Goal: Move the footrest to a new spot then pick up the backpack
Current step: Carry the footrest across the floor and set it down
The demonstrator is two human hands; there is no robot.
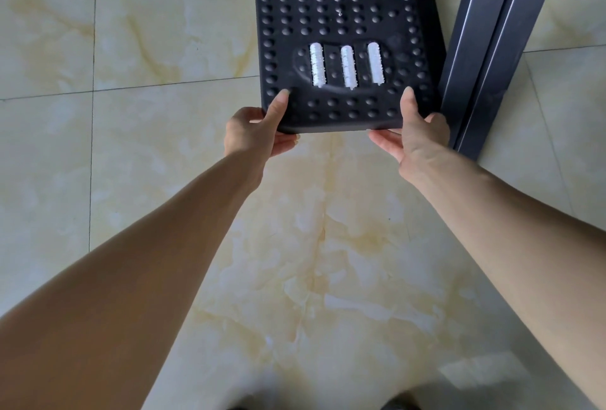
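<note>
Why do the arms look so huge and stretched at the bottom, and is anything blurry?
Head view: the wide lens stretches the near arms; the left hand and right hand gripping the footrest look sharp, and soft daylight leaves pale sheen on the floor.

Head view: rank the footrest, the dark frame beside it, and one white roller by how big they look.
1. Footrest, cut off at the top edge.
2. Dark frame, also cut off, so its place against the footrest is unsure.
3. White roller, clearly smallest.

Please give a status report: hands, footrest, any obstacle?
Left hand and right hand both grip near edge of footrest. Dark metal rail lies close along its right side. Backpack not in view.
</note>
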